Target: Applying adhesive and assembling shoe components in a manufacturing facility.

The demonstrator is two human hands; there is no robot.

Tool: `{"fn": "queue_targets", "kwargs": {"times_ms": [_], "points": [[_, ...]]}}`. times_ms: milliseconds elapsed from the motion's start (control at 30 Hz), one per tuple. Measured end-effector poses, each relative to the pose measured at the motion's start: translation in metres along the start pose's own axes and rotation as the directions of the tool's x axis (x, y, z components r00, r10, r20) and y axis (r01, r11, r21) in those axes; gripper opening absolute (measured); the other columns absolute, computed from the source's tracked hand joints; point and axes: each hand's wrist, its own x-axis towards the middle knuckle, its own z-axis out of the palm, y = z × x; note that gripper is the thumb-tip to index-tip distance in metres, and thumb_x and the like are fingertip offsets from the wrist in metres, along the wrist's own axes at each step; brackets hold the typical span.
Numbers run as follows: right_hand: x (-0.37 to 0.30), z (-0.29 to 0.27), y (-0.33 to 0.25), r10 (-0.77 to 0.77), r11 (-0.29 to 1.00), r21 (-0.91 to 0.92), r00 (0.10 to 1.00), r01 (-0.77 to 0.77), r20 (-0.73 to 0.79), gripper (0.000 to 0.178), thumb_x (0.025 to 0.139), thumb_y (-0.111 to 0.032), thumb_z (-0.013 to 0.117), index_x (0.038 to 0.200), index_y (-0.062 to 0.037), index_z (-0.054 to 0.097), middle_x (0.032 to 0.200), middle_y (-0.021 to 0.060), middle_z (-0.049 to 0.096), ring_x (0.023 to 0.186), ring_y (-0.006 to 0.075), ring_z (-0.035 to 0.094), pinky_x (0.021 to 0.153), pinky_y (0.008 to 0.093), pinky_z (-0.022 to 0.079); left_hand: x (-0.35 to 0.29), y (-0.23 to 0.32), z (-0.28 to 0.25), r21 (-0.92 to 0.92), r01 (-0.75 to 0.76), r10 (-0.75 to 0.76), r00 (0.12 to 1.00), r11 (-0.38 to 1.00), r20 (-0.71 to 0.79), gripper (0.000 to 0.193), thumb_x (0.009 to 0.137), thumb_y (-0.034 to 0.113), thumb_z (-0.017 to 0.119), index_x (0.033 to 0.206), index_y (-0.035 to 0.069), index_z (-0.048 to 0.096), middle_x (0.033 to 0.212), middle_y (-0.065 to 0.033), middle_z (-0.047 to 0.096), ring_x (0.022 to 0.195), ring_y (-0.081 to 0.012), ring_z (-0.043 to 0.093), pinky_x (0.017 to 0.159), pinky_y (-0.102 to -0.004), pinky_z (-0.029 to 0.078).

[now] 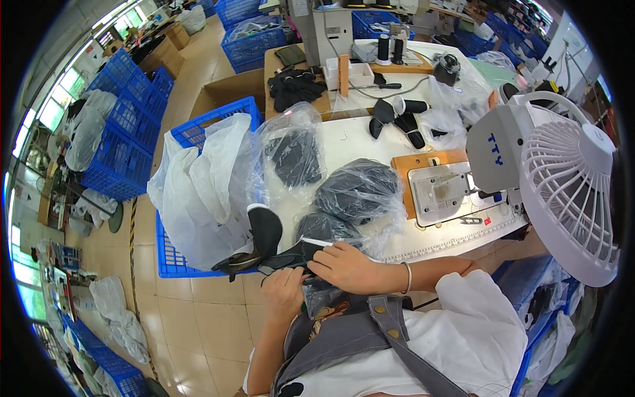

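In front of my body, both hands are close together on a dark fabric piece (289,259) with a short white strip at its edge. My left hand (283,291) is closed on its near side, fingers bent. The fingers of my right hand (347,268) are pinched on it beside the white strip. Just left of them, a curved black piece with a pale edge (264,231) leans over the rim of a blue crate. Beyond my hands, clear plastic bags of dark pieces (357,190) lie on the white table (360,135). What the pieces belong to I cannot tell.
The sewing machine (496,149) stands at the right, a white fan (575,178) in front of it. White plastic bags (205,192) fill the blue crate (162,245) on the left. Thread spools (383,49) and black pieces (397,122) are farther back. Stacked blue crates (122,145) line the far left.
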Motion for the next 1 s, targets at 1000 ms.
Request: {"fn": "queue_targets", "kwargs": {"times_ms": [1000], "points": [[0.061, -0.04, -0.04, -0.368, 0.46, 0.883, 0.885, -0.093, 0.285, 0.021, 0.076, -0.024, 0.068, 0.078, -0.0061, 0.057, 0.067, 0.0059, 0.056, 0.061, 0.0222, 0.058, 0.053, 0.0316, 0.044, -0.052, 0.085, -0.092, -0.099, 0.292, -0.302, 0.948, 0.951, -0.103, 0.005, 0.076, 0.008, 0.057, 0.076, 0.005, 0.053, 0.067, -0.0074, 0.051, 0.053, -0.0244, 0.053, 0.048, -0.0339, 0.041]]}}
